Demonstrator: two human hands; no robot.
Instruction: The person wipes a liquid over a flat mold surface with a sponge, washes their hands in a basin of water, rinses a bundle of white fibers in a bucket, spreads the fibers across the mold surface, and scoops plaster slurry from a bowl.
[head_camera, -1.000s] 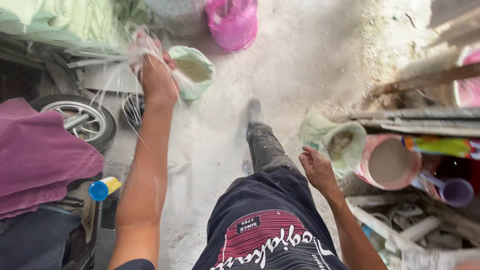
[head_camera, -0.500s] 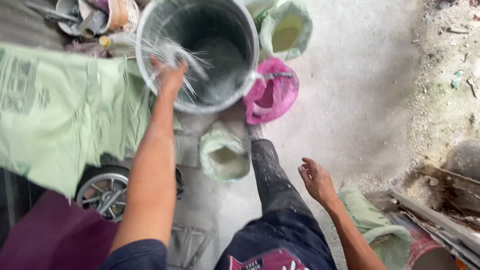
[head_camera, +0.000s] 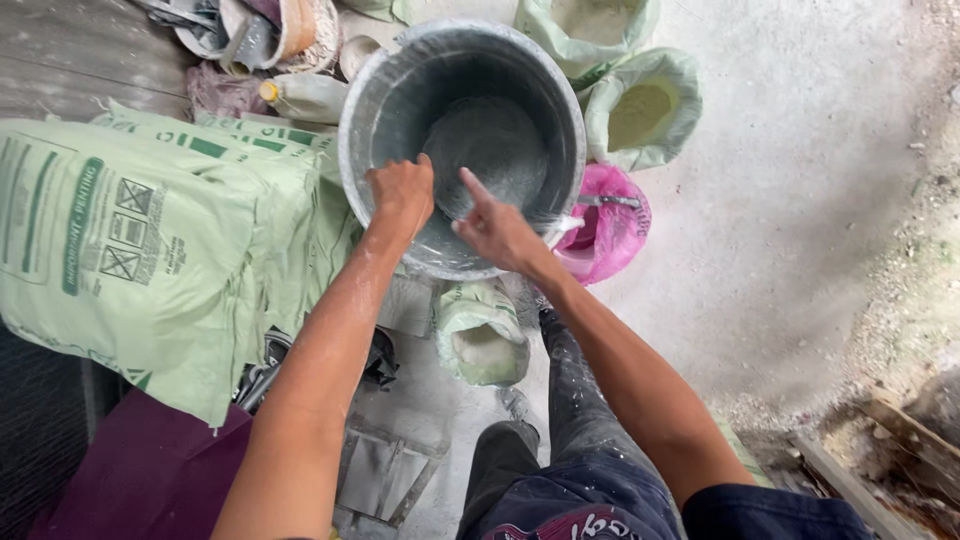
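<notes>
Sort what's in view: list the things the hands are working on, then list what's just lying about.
In hand:
- metal bucket, both hands inside it
- left hand, closed at the near inside wall
- right hand, fingers stretched toward the bucket's bottom

Lying about:
- large green sack
- pink bag
- open sacks of powder
- small open sack
- plastic bottle

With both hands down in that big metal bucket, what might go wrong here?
The metal bucket looks dusted grey inside, so the bare left hand and right hand could get irritated by the powder. The open sacks of powder and the pink bag sit tight against the bucket and the feet, so a nudge might spill them or trip the person.
</notes>
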